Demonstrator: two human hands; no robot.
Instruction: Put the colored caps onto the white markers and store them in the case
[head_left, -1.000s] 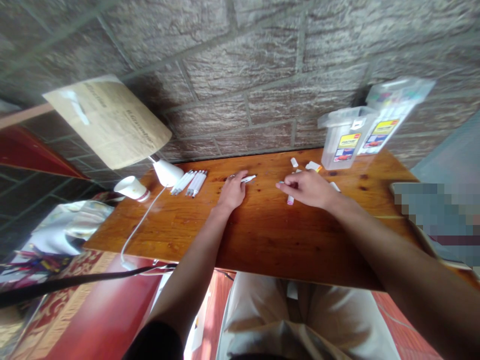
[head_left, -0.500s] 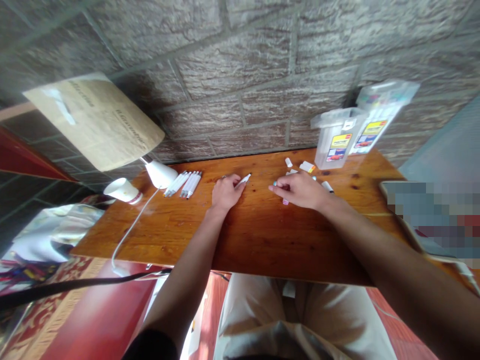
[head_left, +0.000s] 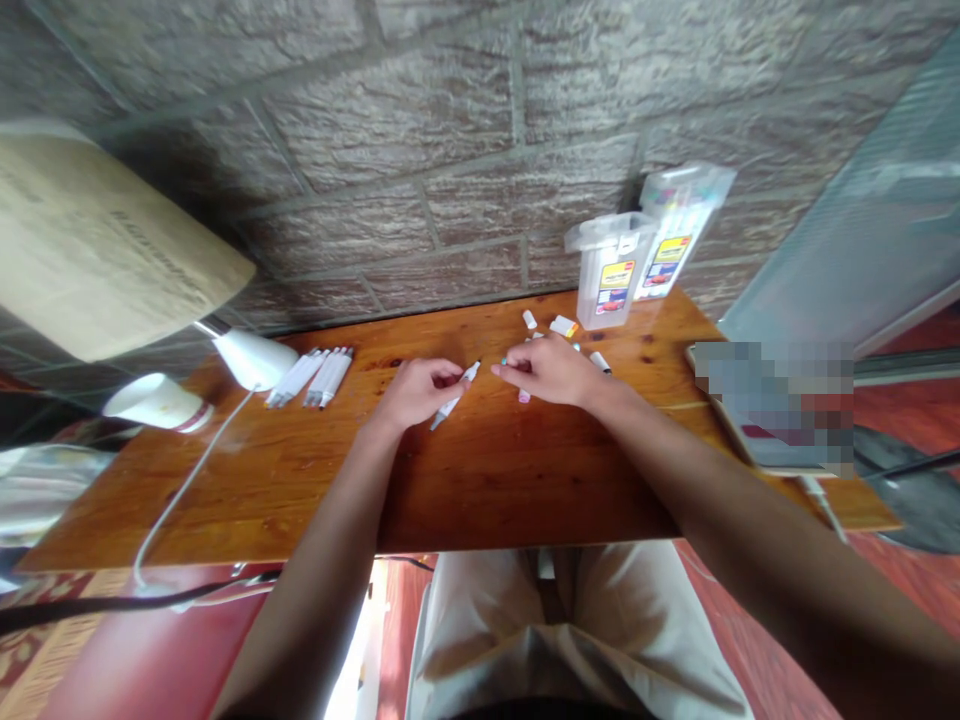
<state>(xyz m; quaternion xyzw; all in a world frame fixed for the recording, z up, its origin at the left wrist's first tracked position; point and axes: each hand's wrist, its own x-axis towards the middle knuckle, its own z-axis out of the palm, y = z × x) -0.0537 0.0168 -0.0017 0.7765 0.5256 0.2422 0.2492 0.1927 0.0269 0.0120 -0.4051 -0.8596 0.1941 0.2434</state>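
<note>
My left hand (head_left: 424, 390) is closed on a slim white marker (head_left: 448, 408), pinched between thumb and fingers; a dark tip shows at its upper end and a grey tip at its lower end. To the right, my right hand (head_left: 551, 370) has curled fingers, with a small teal-ended marker cap (head_left: 504, 362) at the fingertips, mostly hidden. A purple cap (head_left: 524, 396) lies just below that hand. Around it are a white cap (head_left: 529, 319), white caps with orange ends (head_left: 562, 326) and a black-ended cap (head_left: 599, 362).
Several white markers (head_left: 330, 377) lie in two groups at the left, beside a white lamp base (head_left: 255, 358) and a tipped paper cup (head_left: 156, 402). Two clear plastic cases (head_left: 604, 270) stand against the stone wall. A tablet-like device (head_left: 750, 440), partly blurred out, lies at the right.
The view has swung to the right. In my left hand the marker now shows more of its length, with both ends visible. My right hand keeps nearly the same curled pose.
</note>
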